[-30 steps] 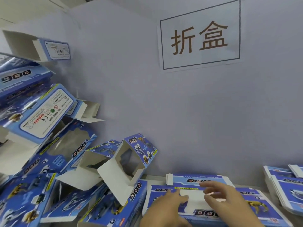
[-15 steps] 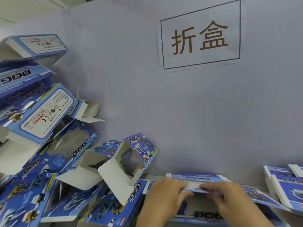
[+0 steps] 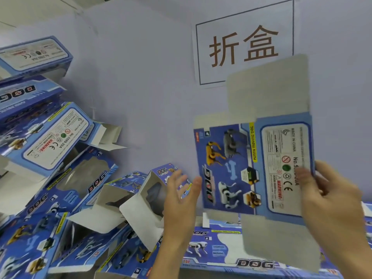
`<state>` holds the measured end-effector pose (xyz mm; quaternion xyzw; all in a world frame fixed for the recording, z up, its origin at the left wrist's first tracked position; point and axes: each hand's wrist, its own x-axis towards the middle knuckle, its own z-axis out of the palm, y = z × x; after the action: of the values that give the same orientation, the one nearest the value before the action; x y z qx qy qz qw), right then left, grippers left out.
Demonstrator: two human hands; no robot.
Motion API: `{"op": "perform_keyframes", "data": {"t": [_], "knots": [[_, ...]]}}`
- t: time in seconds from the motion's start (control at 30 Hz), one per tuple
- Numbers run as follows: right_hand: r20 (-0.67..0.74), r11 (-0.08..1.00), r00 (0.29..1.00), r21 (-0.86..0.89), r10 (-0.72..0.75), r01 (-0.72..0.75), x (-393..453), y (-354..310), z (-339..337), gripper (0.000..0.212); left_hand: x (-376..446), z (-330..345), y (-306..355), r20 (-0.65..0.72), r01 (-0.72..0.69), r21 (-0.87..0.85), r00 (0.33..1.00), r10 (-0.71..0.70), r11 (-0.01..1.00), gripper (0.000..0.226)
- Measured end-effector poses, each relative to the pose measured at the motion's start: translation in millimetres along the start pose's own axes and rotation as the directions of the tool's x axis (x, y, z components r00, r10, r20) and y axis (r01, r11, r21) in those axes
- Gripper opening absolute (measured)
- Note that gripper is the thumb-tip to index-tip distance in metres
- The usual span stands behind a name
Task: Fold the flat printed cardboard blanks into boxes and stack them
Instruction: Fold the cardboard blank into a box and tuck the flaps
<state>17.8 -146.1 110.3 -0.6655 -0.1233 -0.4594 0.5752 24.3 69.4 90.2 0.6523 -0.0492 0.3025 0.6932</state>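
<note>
A flat blue printed cardboard blank (image 3: 249,168) with dog pictures stands upright in the air in front of the wall, its grey flaps pointing up and down. My right hand (image 3: 330,200) grips the blank's right edge, thumb across the white warning label. My left hand (image 3: 179,200) is beside the blank's left edge with fingers spread and straight, the thumb touching that edge. Below them lies a stack of flat blanks (image 3: 225,250) on the table. A heap of folded boxes (image 3: 46,158) rises at the left.
A lilac wall (image 3: 153,81) stands close behind, with a paper sign (image 3: 244,43) bearing two brown characters. Open folded boxes (image 3: 138,200) with window cut-outs lean against the heap near my left hand. More flat blanks (image 3: 367,220) lie at the far right.
Both hands lifted one blank off the flat stack and turned it upright in front of the wall. A folded box settled on top of the heap at the upper left.
</note>
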Motion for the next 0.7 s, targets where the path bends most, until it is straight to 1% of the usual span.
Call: {"op": "perform_keyframes", "data": {"t": [0.03,0.1,0.13,0.17,0.23,0.27,0.3,0.33,0.37,0.4,0.43,0.47,0.5,0.53,0.57,0.6,0.63,0.67,0.7], "knots": [[0.052,0.995,0.996,0.071,0.070,-0.074,0.3,-2.7,-0.5,0.018,0.4,-0.3,1.1,0.077,0.011,-0.047,0.997,-0.007,0.999,0.057],[0.195,0.968,0.961,0.120,0.195,-0.221,-2.2,-2.7,-0.4,0.017,-1.1,1.0,5.1,0.187,-0.027,-0.094,0.981,0.044,0.995,0.031],[0.259,0.954,0.934,0.108,0.245,-0.280,-4.2,-0.8,0.1,0.017,-1.9,1.6,8.0,0.205,-0.052,-0.098,0.976,0.071,0.994,0.026],[0.294,0.943,0.913,0.087,0.284,-0.321,-5.4,0.8,0.9,0.015,-2.3,2.1,10.7,0.203,-0.076,-0.094,0.975,0.094,0.993,0.022],[0.298,0.928,0.897,0.077,0.328,-0.365,-6.1,0.3,3.5,0.011,-3.4,1.8,16.2,0.172,-0.130,-0.098,0.974,0.146,0.987,0.017],[0.279,0.924,0.898,0.076,0.340,-0.374,-5.6,-1.2,4.8,0.016,-4.2,1.7,18.4,0.154,-0.171,-0.091,0.971,0.183,0.981,0.018],[0.238,0.931,0.911,0.058,0.337,-0.359,-5.4,-2.1,5.4,0.028,-4.6,0.8,19.4,0.133,-0.217,-0.072,0.965,0.225,0.973,0.018],[0.159,0.954,0.943,0.025,0.291,-0.299,-5.3,-3.9,5.4,0.042,-5.7,0.3,21.0,0.107,-0.259,-0.057,0.959,0.264,0.964,0.019],[0.067,0.977,0.975,-0.011,0.214,-0.214,-4.7,-5.9,4.1,0.048,-6.0,-0.4,21.2,0.077,-0.300,-0.044,0.950,0.303,0.953,0.018],[0.002,0.991,0.992,-0.036,0.130,-0.129,-3.3,-9.0,2.9,0.048,-6.0,-0.4,22.6,0.047,-0.336,-0.039,0.940,0.338,0.941,0.017],[-0.014,0.996,0.997,-0.046,0.075,-0.076,-2.0,-10.7,0.9,0.043,-5.4,-0.1,23.3,0.020,-0.366,-0.043,0.930,0.367,0.930,0.016],[0.018,0.997,0.997,-0.002,0.081,-0.081,-1.7,-12.3,0.7,0.040,-5.6,0.5,24.2,0.007,-0.374,-0.063,0.927,0.375,0.925,0.016],[0.095,0.978,0.983,0.119,0.159,-0.170,-1.6,-14.2,3.0,0.045,-5.2,1.7,23.4,0.002,-0.364,-0.087,0.931,0.366,0.927,0.017],[0.204,0.906,0.940,0.271,0.275,-0.324,-2.3,-14.5,6.1,0.060,-4.4,2.7,22.2,0.009,-0.346,-0.120,0.937,0.350,0.931,0.020],[0.312,0.780,0.871,0.399,0.379,-0.482,-3.7,-11.5,9.8,0.074,-3.3,2.7,19.7,0.042,-0.339,-0.128,0.937,0.347,0.932,0.020],[0.401,0.647,0.806,0.483,0.436,-0.590,-5.4,-10.0,13.3,0.081,-3.1,2.5,16.0,0.107,-0.335,-0.116,0.932,0.347,0.935,0.025],[0.466,0.554,0.758,0.518,0.457,-0.652,-6.5,-7.9,15.7,0.079,-2.5,1.2,10.9,0.194,-0.331,-0.068,0.921,0.338,0.941,0.035],[0.503,0.517,0.733,0.521,0.458,-0.679,-7.6,-5.1,17.5,0.071,-2.5,0.3,5.8,0.282,-0.315,-0.013,0.909,0.306,0.949,0.041],[0.513,0.518,0.726,0.510,0.457,-0.686,-9.1,-1.1,18.2,0.062,-1.7,-1.0,0.4,0.347,-0.291,0.064,0.903,0.252,0.954,0.043]]}}
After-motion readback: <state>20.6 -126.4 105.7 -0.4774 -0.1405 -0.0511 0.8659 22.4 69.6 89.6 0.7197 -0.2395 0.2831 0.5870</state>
